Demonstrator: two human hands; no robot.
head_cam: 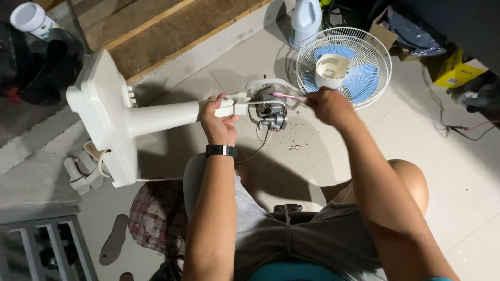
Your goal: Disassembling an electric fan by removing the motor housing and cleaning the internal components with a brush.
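1. Head view is showing a white fan stand (156,117) lying tipped across the person's lap above the tiled floor (469,177), its broad base (101,112) looking heavy and rigid.
2. Left hand (217,122) is gripping the stem top, the sound place to hold.
3. Exposed motor (271,110), looking dense with fragile wiring, is getting brushed.
4. Right hand (325,104) is pinching a pink toothbrush (288,96).

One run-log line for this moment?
left hand: grips fan stand neck | right hand: holds pink toothbrush on motor | fan grille: on floor
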